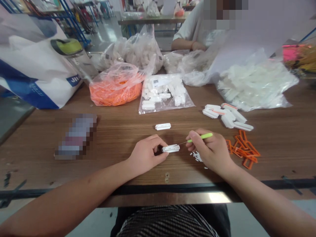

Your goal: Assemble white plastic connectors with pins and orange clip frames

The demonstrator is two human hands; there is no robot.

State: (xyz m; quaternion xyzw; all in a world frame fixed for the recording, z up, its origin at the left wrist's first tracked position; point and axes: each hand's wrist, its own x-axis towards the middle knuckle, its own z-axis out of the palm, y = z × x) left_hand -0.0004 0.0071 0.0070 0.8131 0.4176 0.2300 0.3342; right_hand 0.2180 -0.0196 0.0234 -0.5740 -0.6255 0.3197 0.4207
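Observation:
My left hand (149, 152) pinches the left end of a white plastic connector housing (171, 148) with a row of small holes along its face. In my right hand (209, 149) is a thin pick with a lime-green handle (200, 137); its fine metal tip reaches the top of the housing near its right end. Another white housing (163, 126) lies on the table just beyond. Small white pins (197, 156) are scattered beside my right hand, which partly hides them. Orange rectangular frames (245, 149) lie in a loose heap to its right.
Several white housings (228, 116), some with orange edges, are piled at right. Behind stand bags of orange parts (116, 89), white parts (165, 92) and pale pieces (256, 82). A bottle (76, 59), a large white-blue bag (32, 72) and a blurred flat object (77, 136) are left. A person (190, 36) sits opposite.

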